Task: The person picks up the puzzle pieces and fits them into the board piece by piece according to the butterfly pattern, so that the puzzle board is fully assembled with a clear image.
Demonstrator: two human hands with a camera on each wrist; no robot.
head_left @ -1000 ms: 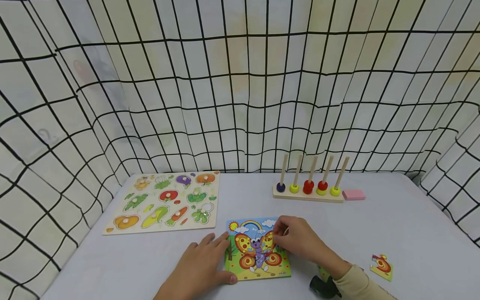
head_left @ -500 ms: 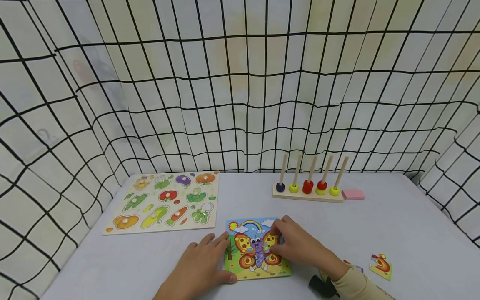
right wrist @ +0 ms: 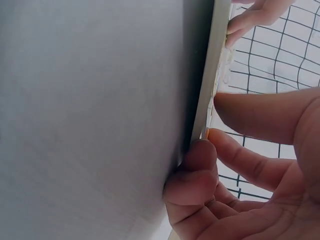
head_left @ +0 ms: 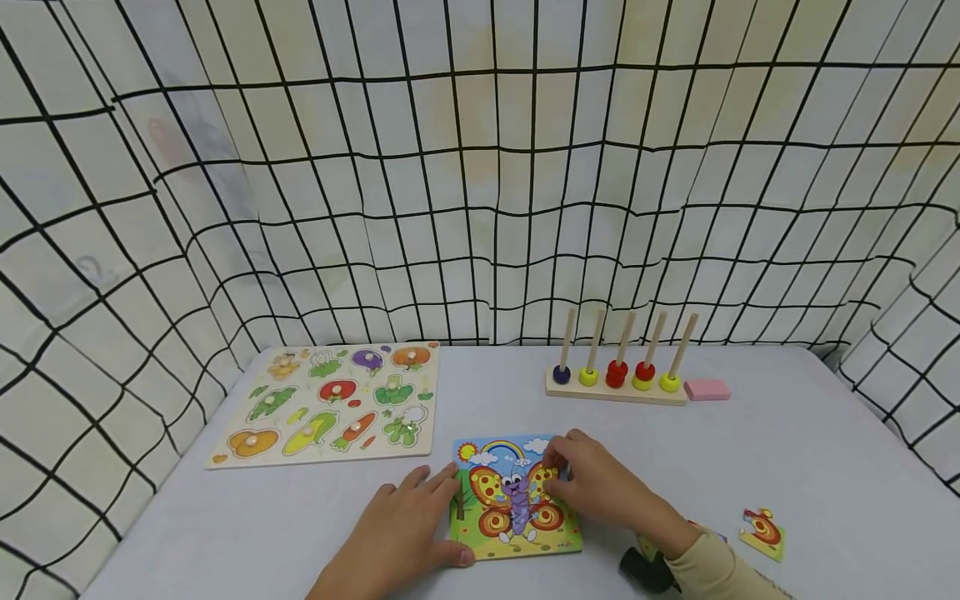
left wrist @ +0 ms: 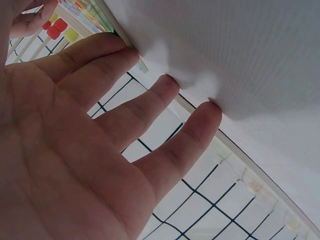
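Note:
A square butterfly jigsaw puzzle (head_left: 487, 546) lies flat on the table before the person. My left hand (head_left: 401, 533) rests along its left side, fingers straight at the edge, thumb at the lower left corner. In the left wrist view those fingers (left wrist: 170, 150) are extended, tips on the white cloth. With thumb and index finger my right hand (head_left: 600, 483) pinches a yellow, red-spotted puzzle piece (head_left: 542, 483) at the butterfly's right wing. In the right wrist view the thumb (right wrist: 255, 117) touches the puzzle's face; other fingers curl at its edge, and the piece is mostly hidden.
A loose orange-and-yellow piece (head_left: 763, 533) lies at right; more are partly hidden under the right forearm, beside a black object (head_left: 648, 573). Behind stand a vegetable peg board (head_left: 247, 417), a bead-stacking rack (head_left: 615, 396) and a pink block (head_left: 707, 389). Black netting (head_left: 491, 208) surrounds the table.
The right hand's fingertips have shifted slightly at the right wing, and the piece there now lines up with the picture. The left hand has stayed in place.

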